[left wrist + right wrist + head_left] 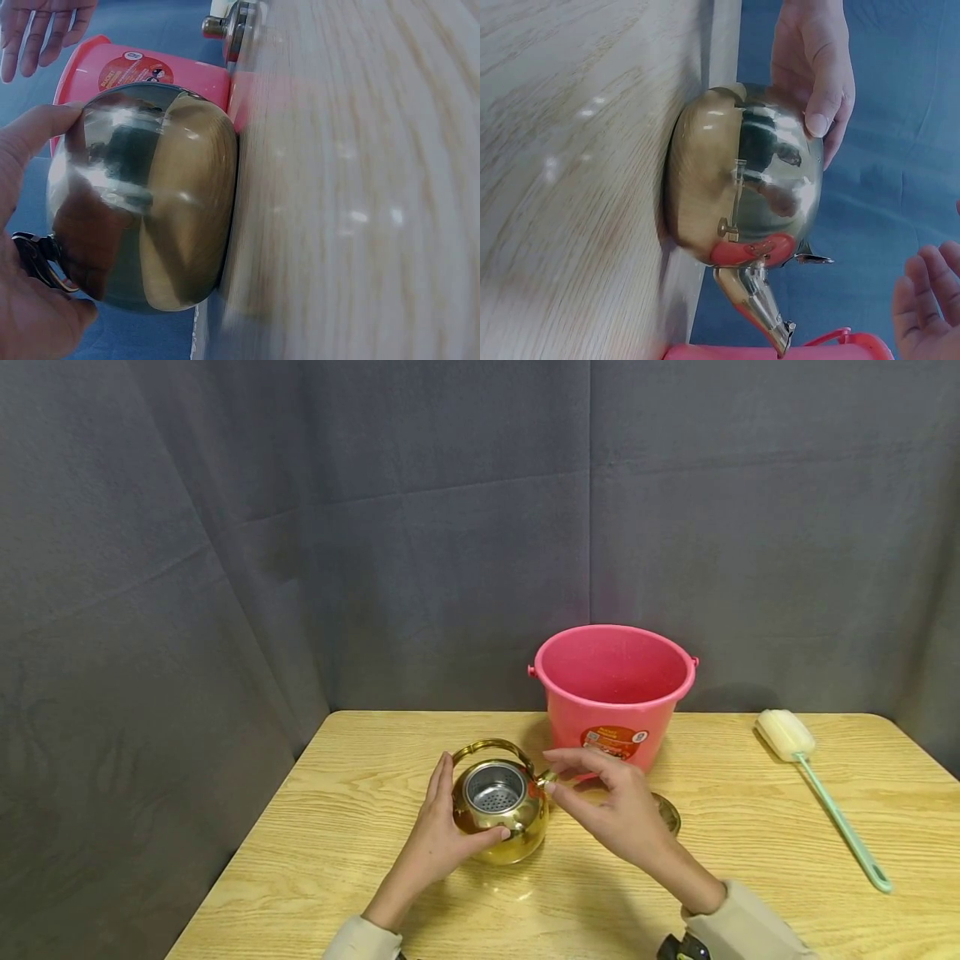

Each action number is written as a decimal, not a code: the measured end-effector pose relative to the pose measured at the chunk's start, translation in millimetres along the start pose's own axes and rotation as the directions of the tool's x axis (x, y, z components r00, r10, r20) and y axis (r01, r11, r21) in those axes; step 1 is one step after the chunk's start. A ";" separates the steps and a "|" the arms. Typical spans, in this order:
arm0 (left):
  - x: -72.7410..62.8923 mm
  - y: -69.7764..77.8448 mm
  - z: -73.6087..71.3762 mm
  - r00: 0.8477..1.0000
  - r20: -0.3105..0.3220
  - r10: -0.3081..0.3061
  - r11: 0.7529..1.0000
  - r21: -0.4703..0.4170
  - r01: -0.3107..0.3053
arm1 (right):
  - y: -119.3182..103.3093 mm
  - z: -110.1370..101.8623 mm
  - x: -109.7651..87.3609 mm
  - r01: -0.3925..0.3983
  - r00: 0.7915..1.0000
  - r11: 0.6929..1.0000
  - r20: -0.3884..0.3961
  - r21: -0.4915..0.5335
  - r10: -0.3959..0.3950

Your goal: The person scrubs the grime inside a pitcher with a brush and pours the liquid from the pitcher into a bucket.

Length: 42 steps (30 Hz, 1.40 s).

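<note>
At lower centre, the left hand clasps a gold kettle; the right hand, fingers parted, hovers near its spout.

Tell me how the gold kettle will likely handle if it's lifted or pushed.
The gold kettle looks like polished metal, so it should stay stiff but may be slippery. Its rounded sides curve in toward the base, so a hard push might rock it. The strainer sits in the uncovered opening, so it could slip out if the body tips far.
</note>
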<state>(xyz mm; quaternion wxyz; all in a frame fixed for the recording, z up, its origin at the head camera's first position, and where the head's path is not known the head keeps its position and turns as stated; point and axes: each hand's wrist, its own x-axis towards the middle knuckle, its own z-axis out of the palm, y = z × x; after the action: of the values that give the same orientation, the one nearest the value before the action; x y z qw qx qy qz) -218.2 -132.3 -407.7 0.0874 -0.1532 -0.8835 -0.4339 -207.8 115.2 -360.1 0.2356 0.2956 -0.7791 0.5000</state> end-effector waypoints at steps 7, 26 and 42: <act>0.4 -0.5 -0.5 1.000 -0.001 -0.007 1.000 -0.002 0.007 | -1.4 2.6 1.9 0.005 1.000 1.000 0.009 0.021 -0.005; 0.4 -0.5 -0.7 1.000 0.001 0.000 1.000 -0.002 0.000 | -0.5 11.6 4.5 0.071 0.997 0.997 0.009 0.002 -0.071; 0.4 -1.5 0.4 1.000 0.002 -0.002 1.000 -0.007 0.002 | -0.2 19.6 3.6 0.058 0.997 0.998 0.042 0.004 -0.058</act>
<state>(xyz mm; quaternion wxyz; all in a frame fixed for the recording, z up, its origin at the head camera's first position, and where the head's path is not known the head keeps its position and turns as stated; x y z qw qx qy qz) -219.1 -132.8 -408.9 0.0856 -0.1531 -0.8821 -0.4371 -211.6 96.3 -365.2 0.2331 0.3289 -0.7742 0.4880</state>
